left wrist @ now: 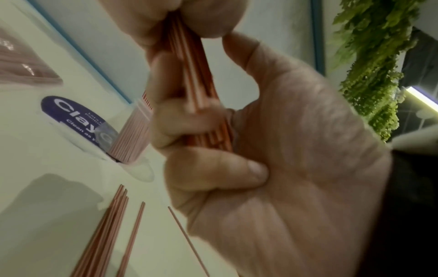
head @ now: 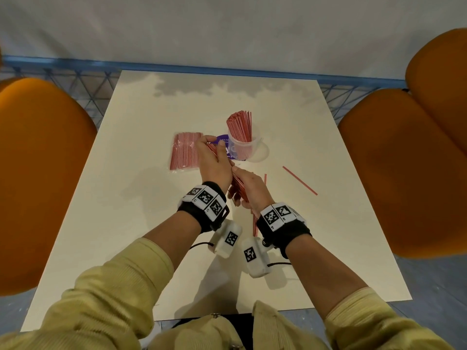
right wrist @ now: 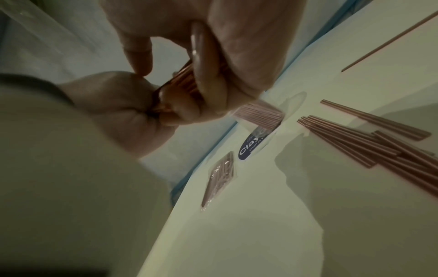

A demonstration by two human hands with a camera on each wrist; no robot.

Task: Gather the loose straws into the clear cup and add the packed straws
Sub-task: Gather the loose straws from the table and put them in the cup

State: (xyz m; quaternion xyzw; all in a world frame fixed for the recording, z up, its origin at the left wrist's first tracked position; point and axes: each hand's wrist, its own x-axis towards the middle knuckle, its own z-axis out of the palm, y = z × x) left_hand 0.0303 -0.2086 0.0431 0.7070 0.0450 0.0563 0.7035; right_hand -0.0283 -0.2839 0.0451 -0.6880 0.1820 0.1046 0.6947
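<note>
Gripping a bundle of straws (head: 236, 184) between them, both hands are held above the middle of the desk (head: 141, 223). The left hand (head: 214, 160) is curled round the far end of the bundle, thumb and fingers closed on it. The right hand (head: 251, 190) is clamped on the near end, just beside the left. In the left wrist view the fingers (left wrist: 182, 129) are seen wrapped across the straws, with the other hand's fingertips pinching the bundle higher up.

The clear cup (head: 243, 147) is stood upright just beyond the hands, slightly to the right, already packed with red-and-white straws (head: 240, 125) that rise well above its rim. A purple sticker (head: 226, 145) is partly covered by the cup's left side and partly hidden by the left hand.

The packed straws (head: 185, 154) are laid flat in clear wrap to the left of the cup, near it but apart, beside the left hand.

Loose straws (head: 254, 223) are left on the desk under and near the right wrist. A single straw (head: 299, 180) is lying alone at an angle further right, well apart from the rest.

Orange chairs (head: 38, 178) are seen at both sides of the desk. Black wrist bands with printed square markers (head: 206, 197) are worn on both wrists.
</note>
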